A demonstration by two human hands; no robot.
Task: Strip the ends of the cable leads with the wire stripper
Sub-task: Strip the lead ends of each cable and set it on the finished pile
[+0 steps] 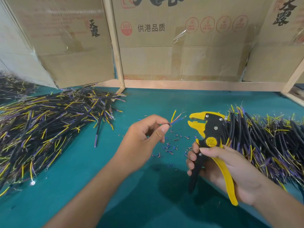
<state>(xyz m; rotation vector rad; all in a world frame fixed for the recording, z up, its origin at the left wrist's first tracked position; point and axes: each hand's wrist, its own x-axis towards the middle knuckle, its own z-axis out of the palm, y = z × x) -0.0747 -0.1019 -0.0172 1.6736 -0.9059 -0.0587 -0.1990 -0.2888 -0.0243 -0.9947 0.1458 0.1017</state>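
my left hand (141, 139) pinches a cable (167, 123) by its black end, coloured leads (176, 118) fanning toward the stripper. my right hand (228, 171) wraps the wire stripper (209, 134) handles, its yellow mouth open, just beside the leads. cut bits (171, 145) litter the green table (98, 186), cable piles (41, 125) either side.

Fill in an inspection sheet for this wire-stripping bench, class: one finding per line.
Surface: green mat, shadowed near the front.
Job's things: wire stripper, mouth open, apart from the cable leads.
Clutter: insulation offcuts scattered between the hands.
Grippers: left hand pinches the cable; right hand grips the stripper handles.
Cables: left cable pile; right cable pile.
Surroundings: cardboard boxes behind a wooden frame.
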